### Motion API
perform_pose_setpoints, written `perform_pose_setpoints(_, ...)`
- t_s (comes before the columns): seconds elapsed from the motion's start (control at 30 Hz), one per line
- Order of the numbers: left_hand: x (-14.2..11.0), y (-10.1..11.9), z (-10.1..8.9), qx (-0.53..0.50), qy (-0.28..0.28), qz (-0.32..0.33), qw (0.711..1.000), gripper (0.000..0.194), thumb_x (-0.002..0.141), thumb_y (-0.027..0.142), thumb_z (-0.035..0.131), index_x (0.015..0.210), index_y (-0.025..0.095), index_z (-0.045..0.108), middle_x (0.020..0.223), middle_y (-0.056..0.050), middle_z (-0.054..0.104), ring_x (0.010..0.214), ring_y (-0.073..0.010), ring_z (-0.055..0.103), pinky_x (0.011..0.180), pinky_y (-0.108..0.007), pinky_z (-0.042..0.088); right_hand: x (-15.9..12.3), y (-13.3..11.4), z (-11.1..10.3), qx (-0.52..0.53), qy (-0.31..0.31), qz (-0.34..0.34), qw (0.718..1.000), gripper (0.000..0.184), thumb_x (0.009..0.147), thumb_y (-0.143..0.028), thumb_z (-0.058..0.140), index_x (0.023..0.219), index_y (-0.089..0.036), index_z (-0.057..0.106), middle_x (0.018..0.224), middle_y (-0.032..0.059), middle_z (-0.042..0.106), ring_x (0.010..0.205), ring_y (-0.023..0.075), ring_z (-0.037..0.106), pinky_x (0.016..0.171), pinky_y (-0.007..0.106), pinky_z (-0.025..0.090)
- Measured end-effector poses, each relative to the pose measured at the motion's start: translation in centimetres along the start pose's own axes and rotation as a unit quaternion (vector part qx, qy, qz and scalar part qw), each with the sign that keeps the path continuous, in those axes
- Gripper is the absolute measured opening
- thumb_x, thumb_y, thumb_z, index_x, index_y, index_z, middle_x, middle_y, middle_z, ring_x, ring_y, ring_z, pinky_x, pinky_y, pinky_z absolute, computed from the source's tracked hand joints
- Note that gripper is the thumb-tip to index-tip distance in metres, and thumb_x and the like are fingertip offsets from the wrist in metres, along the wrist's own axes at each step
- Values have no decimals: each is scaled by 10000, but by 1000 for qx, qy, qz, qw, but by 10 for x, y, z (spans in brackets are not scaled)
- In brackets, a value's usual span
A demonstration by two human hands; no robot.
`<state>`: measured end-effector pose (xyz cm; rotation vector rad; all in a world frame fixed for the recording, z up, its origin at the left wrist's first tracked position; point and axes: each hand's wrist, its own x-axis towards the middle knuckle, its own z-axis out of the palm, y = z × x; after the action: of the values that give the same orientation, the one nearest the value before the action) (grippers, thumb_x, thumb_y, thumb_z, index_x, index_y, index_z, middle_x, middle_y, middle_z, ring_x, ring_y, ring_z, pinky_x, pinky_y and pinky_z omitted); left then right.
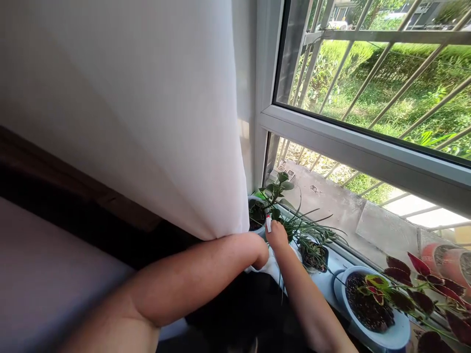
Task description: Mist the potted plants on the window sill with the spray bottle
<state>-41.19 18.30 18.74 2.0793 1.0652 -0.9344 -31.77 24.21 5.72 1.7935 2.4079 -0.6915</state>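
Note:
My right hand [276,235] reaches onto the windowsill, its fingers pinching a small white-and-red object [268,224] whose kind I cannot make out. It sits among the leaves of a small leafy plant [275,193] in a dark-soil pot [256,215]. Long grass-like blades [309,226] spread just to its right, above a small square pot [313,257]. My left arm lies across the view, and my left hand [260,252] bends down out of sight beside a white cloth [270,264], right under the edge of a sheer white curtain [128,113].
A white bowl pot [368,306] holds a red-and-green coleus [408,289] at the right of the sill. A metal window frame [353,137] runs above the plants, with security bars [386,73] and grass outside. A concrete ledge [331,206] lies beyond the glass.

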Motion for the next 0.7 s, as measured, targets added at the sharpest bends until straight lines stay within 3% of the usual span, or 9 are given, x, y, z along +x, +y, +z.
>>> perform_pose_setpoints(0.33,-6,1,-6,1,-14,26,1000,108,757,214,791,858,200,826,1018,-110,794,1007,-348,733,944,-448,578,9,-5,4,6,-18,32,999,310,1083,-294,469,1204,-82,659,1156,236,720,1111,315,711,840,351,478)
perform_pose_setpoints(0.57,-13,6,-9,19,-39,3,999,176,820,215,771,985,190,826,980,-108,798,988,-327,736,953,-451,564,7,1,1,51,9,21,998,279,1085,-318,487,1147,-112,665,1139,196,718,1076,282,700,810,325,451)
perform_pose_setpoints(0.7,-17,8,-14,33,-49,13,998,307,865,230,740,1152,151,817,1155,-165,783,1100,-365,731,980,-457,562,3,6,3,74,17,28,997,257,1082,-307,471,1060,-151,674,1046,157,730,951,258,705,738,321,414)
